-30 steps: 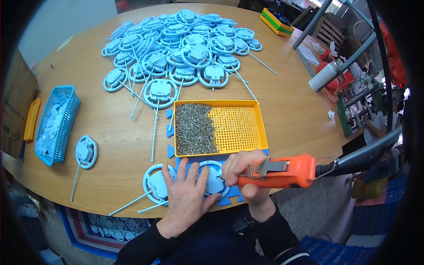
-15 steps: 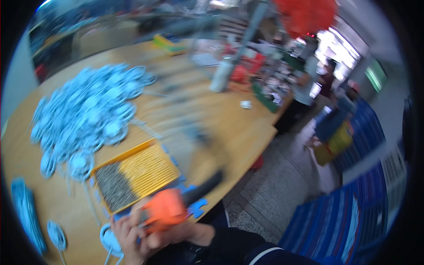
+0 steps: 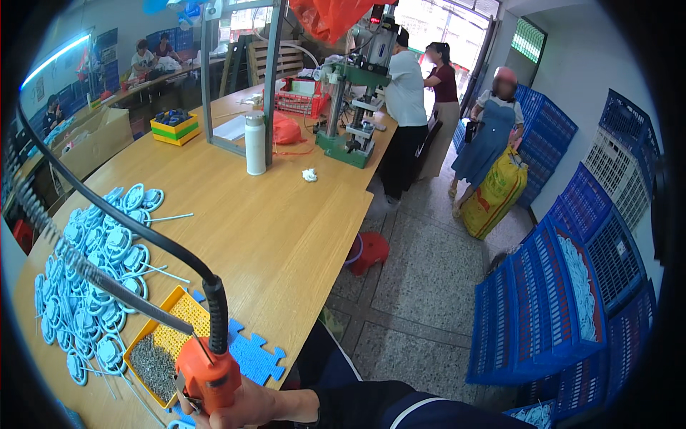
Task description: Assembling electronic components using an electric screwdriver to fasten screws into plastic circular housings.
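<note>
A white bottle (image 3: 255,144) stands upright on the wooden table (image 3: 286,222).

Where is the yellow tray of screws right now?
In the head view's lower left, the yellow perforated plastic tray sits near the wooden table's edge, between pale blue round parts and the orange electric screwdriver.

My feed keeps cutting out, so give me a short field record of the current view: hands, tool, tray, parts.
right hand: right hand grips the orange power screwdriver, black cable running up left
left hand: not in view
tray: yellow tray beside the tool, grey screws heaped at its near end
parts: light blue round parts piled on the wooden table
mat: blue puzzle-edged mat at table edge
</note>
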`<state>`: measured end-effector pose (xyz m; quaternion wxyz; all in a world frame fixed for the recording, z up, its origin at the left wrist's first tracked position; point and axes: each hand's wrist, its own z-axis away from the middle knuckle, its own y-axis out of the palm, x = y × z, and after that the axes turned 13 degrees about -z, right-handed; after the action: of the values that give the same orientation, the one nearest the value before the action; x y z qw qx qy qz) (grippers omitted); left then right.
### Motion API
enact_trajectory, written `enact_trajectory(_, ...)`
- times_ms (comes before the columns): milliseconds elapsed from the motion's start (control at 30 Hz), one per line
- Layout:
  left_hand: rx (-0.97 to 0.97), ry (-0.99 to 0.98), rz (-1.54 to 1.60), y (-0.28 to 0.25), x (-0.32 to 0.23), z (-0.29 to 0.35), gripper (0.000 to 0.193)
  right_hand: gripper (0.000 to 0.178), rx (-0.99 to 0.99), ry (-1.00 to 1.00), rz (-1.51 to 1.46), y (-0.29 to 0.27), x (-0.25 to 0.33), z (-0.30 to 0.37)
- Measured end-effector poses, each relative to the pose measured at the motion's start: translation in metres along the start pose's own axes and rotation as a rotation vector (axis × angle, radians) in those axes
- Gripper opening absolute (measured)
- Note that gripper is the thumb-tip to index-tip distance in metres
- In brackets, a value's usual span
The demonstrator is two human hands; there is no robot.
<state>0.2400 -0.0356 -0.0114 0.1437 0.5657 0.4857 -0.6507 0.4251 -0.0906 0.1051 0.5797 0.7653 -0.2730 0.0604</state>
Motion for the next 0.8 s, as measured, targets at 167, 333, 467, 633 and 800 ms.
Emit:
enact_trajectory(167,0.119,0.064,-0.013,-0.008,-0.015,-0.001,0.011,0.030,0.021,0.078,0.024,-0.013,-0.003,0.008)
enact_trajectory(333,0.120,-0.049,-0.104,-0.010,-0.015,0.010,0.015,0.051,0.043,0.035,0.013,-0.009,-0.017,0.010)
enact_trajectory(467,0.194,0.003,-0.204,-0.010,-0.013,0.007,0.010,0.053,0.009,0.090,0.113,-0.012,-0.013,0.009)
enact_trajectory(633,0.048,0.398,-0.475,-0.006,-0.018,-0.023,0.028,0.029,0.068,0.006,0.454,-0.033,-0.002,-0.001)
enact_trajectory(800,-0.149,0.229,-0.674,-0.012,-0.016,-0.022,0.052,0.050,0.136,-0.096,0.568,-0.050,-0.018,-0.018)
